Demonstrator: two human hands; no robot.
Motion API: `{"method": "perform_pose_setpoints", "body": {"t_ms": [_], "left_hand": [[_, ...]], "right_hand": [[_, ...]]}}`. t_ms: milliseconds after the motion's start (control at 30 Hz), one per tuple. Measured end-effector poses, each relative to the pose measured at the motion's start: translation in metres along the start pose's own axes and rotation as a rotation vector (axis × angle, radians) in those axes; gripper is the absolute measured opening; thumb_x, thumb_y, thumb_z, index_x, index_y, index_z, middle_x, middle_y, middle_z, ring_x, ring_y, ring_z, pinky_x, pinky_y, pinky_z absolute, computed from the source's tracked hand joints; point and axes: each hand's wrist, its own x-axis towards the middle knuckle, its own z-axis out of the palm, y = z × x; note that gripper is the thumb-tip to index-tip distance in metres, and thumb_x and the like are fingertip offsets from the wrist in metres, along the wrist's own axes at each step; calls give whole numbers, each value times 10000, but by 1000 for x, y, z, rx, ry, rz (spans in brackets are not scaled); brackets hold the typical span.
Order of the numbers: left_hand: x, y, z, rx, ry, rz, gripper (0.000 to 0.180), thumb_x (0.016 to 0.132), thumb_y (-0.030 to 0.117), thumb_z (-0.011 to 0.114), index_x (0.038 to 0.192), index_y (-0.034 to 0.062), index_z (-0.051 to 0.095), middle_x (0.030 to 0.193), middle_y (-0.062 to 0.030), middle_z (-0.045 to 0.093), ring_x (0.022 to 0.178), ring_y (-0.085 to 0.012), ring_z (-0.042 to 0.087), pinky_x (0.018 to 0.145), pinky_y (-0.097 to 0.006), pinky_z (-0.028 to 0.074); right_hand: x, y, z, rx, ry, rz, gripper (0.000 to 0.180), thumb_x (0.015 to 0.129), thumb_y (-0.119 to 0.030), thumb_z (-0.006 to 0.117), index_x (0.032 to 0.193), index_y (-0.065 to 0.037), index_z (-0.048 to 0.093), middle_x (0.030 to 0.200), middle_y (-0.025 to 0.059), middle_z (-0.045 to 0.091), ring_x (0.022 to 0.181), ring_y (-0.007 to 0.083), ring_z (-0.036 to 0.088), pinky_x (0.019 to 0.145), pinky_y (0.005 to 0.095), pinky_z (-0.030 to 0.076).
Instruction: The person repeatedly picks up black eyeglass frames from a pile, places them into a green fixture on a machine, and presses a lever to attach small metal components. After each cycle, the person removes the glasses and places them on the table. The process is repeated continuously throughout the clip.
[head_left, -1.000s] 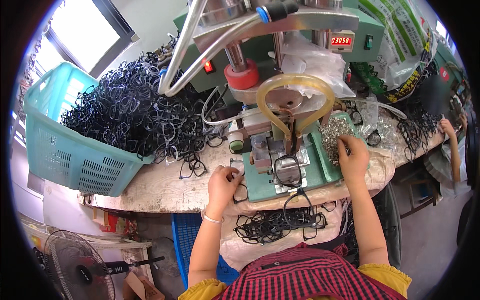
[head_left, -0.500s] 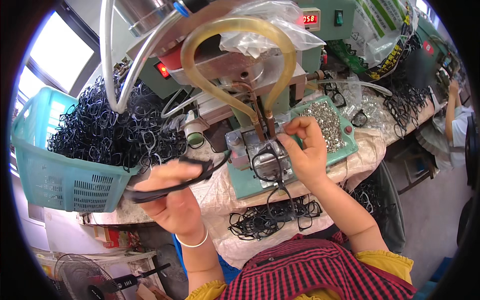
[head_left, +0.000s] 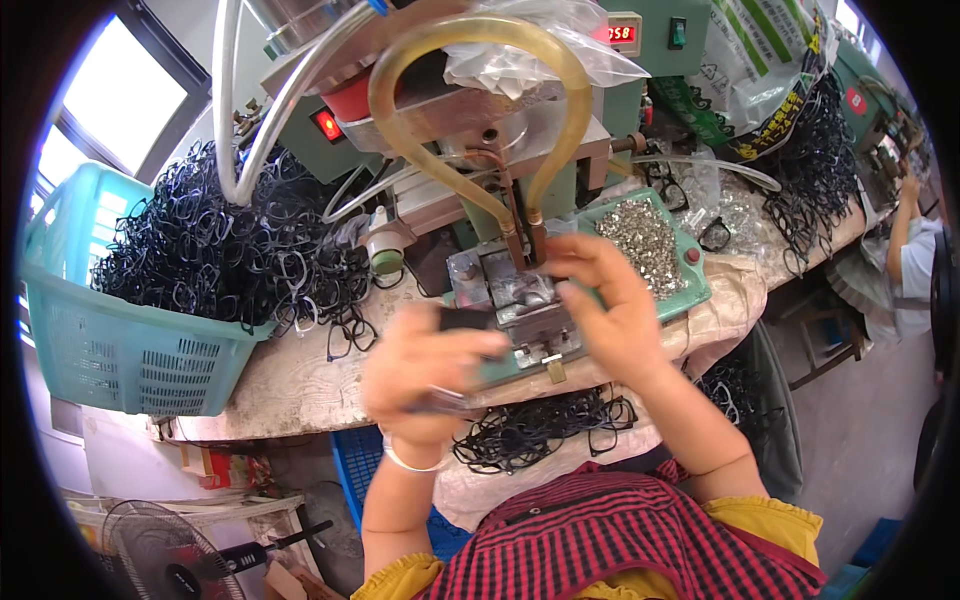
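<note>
Specs (head_left: 466, 319) in L hand (head_left: 412, 365) (v. blurry), outline unclear

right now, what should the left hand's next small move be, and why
Probably ease the left hand, with the dark glasses frame it seems to hold, slowly toward the metal fixture. That hand is just beside the fixture, and the right hand is close by the brown tips above it. Motion blur hides the frame's exact angle, so slow seems wiser.
</note>
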Motion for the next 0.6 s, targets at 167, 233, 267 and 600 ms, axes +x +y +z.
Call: {"method": "perform_pose_setpoints", "body": {"t_ms": [167,233,267,600], "left_hand": [[-1,-3,23,232,-350,152,162,797,108,783,951,107,730,1030,-75,760,859,-274,655,914,-496,540],[-7,-12,17,272,-324,206,184,773,108,774,952,92,734,1053,-67,752,846,-262,607,922,-499,543],[-4,-5,17,288,-328,209,192,768,110,766,956,88,737,1053,-62,749,814,-255,575,922,-500,545],[1,14,34,376,-366,213,226,718,98,760,944,97,778,1050,-52,738,794,-242,574,864,-458,567]], "right_hand": [[1,83,-98,-554,322,96,310,848,0,643,1157,-15,662,1139,122,690,1074,246,639,973,347,473],[-20,82,-121,-471,289,90,291,840,-25,669,1130,-16,669,1120,132,687,1057,254,630,960,334,473],[-32,74,-127,-594,250,56,284,829,-36,687,1111,-16,673,1087,138,683,1028,264,623,931,346,481],[-41,104,-80,-862,441,-328,117,785,-25,716,893,-32,674,871,109,663,873,324,611,848,414,463]]}}
